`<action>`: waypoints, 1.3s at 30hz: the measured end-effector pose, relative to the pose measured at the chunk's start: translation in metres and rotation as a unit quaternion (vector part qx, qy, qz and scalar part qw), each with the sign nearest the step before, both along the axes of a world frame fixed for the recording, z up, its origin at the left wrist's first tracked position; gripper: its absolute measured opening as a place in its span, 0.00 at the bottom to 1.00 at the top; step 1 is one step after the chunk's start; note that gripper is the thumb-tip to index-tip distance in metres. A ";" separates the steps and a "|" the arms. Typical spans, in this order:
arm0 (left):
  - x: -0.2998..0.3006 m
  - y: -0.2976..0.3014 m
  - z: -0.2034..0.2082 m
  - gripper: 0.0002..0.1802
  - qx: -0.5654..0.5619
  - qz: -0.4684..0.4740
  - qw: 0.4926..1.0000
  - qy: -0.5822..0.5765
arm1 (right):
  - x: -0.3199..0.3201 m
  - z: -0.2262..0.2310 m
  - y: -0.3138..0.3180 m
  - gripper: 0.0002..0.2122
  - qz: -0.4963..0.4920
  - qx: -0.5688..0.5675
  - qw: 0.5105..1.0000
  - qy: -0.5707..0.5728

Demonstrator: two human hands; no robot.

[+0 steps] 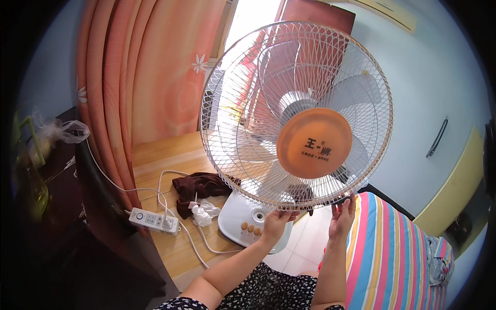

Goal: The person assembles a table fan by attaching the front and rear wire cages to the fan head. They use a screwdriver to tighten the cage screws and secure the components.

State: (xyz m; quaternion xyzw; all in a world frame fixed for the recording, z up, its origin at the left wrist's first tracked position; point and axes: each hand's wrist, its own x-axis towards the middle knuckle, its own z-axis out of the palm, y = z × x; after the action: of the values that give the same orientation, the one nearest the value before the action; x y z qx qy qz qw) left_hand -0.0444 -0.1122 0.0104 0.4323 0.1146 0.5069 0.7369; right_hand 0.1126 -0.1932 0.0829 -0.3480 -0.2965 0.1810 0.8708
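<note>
A large electric fan with a wire guard (219, 170) and an orange round centre badge (314, 142) fills the middle of the view. Grey translucent blades show through the wires. Its white base (232, 214) has several orange-brown buttons and stands on a wooden table. At the bottom rim of the guard, my left hand (279, 226) is closed, its fingers gripping the edge. A little to the right, my right hand (341, 217) also closes on that lower rim, thumb and fingers around it. Some fingertips are hidden behind the guard.
Left of the base lie a dark brown cloth (194, 185), a crumpled white plastic bag (205, 213) and a white power strip (151, 220) with cords on the wooden table (168, 155). An orange curtain (160, 77) hangs behind. A striped bed cover (387, 248) is at right.
</note>
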 end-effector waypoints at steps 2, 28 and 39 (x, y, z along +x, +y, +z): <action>0.001 -0.002 0.001 0.10 -0.010 0.004 1.000 -0.012 | 0.002 0.002 0.007 0.17 -0.062 -0.039 0.997 0.015; 0.004 0.000 -0.003 0.09 -0.020 0.034 0.998 -0.051 | 0.018 0.001 0.004 0.11 0.021 -0.042 0.999 -0.005; -0.008 0.003 0.011 0.11 -0.003 0.018 0.998 0.054 | 0.004 0.005 0.013 0.19 0.048 0.025 0.998 -0.020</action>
State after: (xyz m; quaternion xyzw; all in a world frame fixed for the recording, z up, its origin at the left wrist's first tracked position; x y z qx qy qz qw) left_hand -0.0529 -0.1088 0.0217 0.4545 0.1631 0.4958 0.7218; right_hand 0.1165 -0.1798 0.0878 -0.3148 -0.3347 0.2080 0.8635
